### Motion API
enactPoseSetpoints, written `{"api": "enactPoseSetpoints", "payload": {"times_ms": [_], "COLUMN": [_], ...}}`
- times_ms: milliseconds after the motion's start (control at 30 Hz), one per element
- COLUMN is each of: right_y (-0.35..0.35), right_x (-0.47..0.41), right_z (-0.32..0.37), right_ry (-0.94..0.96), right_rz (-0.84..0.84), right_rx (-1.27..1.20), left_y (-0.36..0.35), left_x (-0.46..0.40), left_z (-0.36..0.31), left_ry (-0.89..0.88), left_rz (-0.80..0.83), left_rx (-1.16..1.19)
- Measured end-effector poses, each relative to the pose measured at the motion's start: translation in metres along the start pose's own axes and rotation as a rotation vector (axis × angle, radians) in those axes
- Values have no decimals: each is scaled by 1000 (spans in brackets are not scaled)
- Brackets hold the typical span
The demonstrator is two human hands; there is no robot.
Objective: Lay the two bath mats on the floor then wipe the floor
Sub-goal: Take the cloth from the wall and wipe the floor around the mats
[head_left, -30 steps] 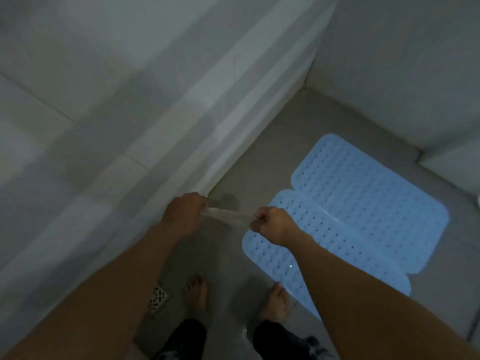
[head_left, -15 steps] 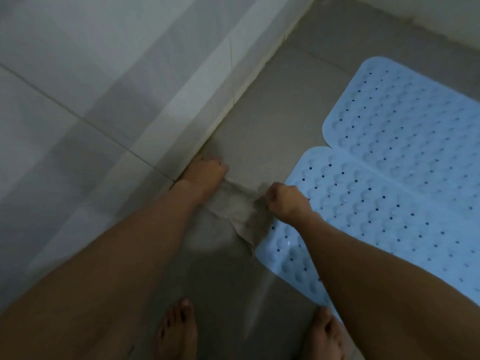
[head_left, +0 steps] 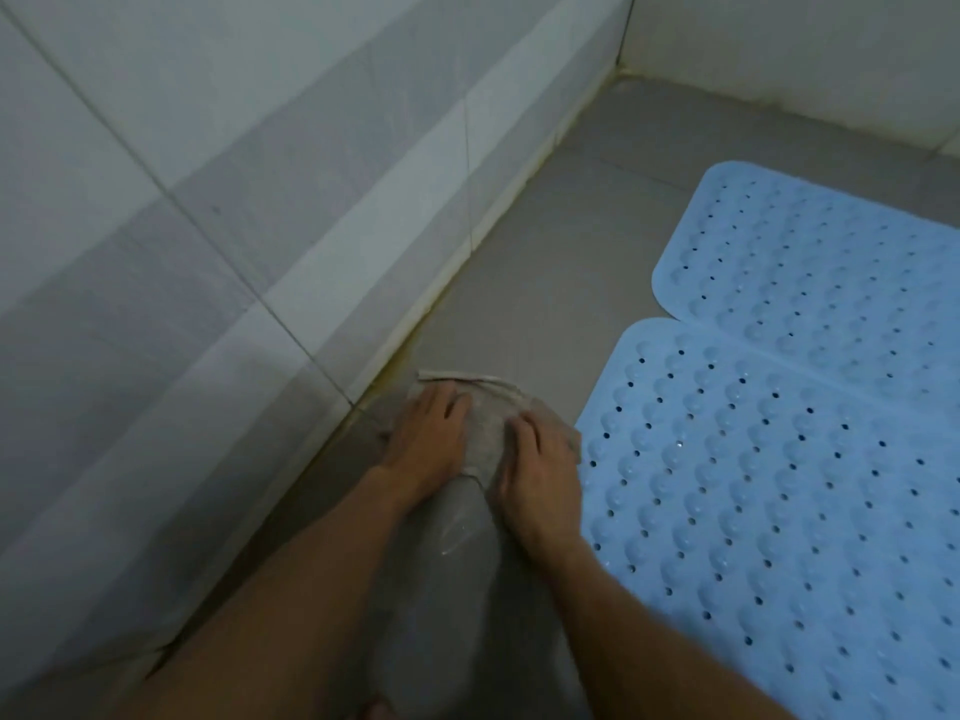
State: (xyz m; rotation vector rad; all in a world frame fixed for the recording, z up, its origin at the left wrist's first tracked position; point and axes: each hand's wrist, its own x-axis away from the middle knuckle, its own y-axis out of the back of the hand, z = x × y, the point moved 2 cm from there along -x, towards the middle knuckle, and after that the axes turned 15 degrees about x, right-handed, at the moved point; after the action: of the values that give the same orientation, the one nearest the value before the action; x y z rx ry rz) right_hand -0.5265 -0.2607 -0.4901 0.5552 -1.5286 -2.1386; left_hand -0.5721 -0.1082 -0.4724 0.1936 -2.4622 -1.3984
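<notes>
Two light blue bath mats with holes lie flat on the grey floor, side by side: the nearer mat and the farther mat. A beige-grey cloth is spread on the floor between the wall and the nearer mat. My left hand and my right hand both press flat on the cloth, fingers pointing away from me. The cloth's far edge is folded over.
A tiled white wall runs along the left, meeting a second wall at the far corner. A wet streak shows on the floor between my forearms.
My hands have brought the cloth down from mid-air onto the floor and now press it flat. The view has dropped closer to the floor.
</notes>
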Motion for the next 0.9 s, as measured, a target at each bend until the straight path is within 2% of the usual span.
{"api": "enactPoseSetpoints", "payload": {"times_ms": [67,233,400,733,900], "right_y": [-16,-17,-15,-14,-9], "right_x": [11,-2,-29,-146,-218], "right_z": [1,6,-2,-55,-91], "right_ry": [-25,-54,-87,-118,-136], "right_rz": [17,110,163,114,107], "right_rx": [35,115,159,224,259], "left_y": [-12,-12,-9,5,13], "left_x": [0,-22,-55,-183,-263], "left_z": [11,35,32,17,3], "left_ry": [29,-53,-83,-123,-191], "left_rz": [19,91,52,55,-7], "left_rx": [11,-68,-95,-142,-180]}}
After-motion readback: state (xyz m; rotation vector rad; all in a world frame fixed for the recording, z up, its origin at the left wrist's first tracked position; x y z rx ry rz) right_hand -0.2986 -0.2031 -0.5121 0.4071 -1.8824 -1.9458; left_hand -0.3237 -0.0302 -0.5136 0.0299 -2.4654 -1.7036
